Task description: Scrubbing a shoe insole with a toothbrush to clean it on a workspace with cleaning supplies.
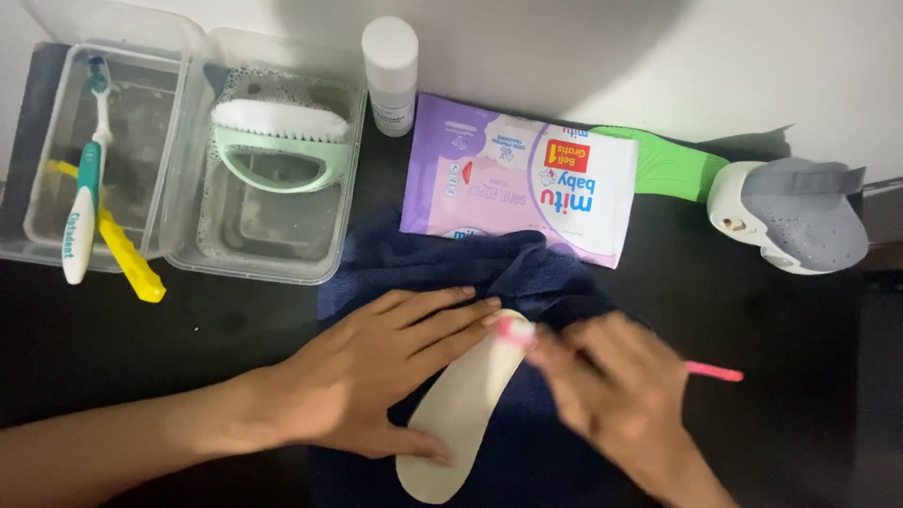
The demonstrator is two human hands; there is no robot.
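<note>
Left hand (376, 367) lies flat, fingers spread, pinning a smooth cream insole (461, 414) on fuzzy navy towel (451, 259); blurry right hand (621, 395) fingers clamp a pink toothbrush (710, 372).

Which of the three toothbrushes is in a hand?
The pink toothbrush, gripped by the right hand; the teal-and-white toothbrush and the yellow toothbrush lie across the clear plastic tub.

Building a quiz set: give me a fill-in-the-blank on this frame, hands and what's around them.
1. The left hand presses flat on a cream ____ lying on the towel.
2. The right hand holds a toothbrush whose handle is ____.
3. The scrub brush sits in the soapy tub, bristles coloured ____.
4. The towel under the hands is dark ____.

Missing words: insole; pink; white; blue
</note>
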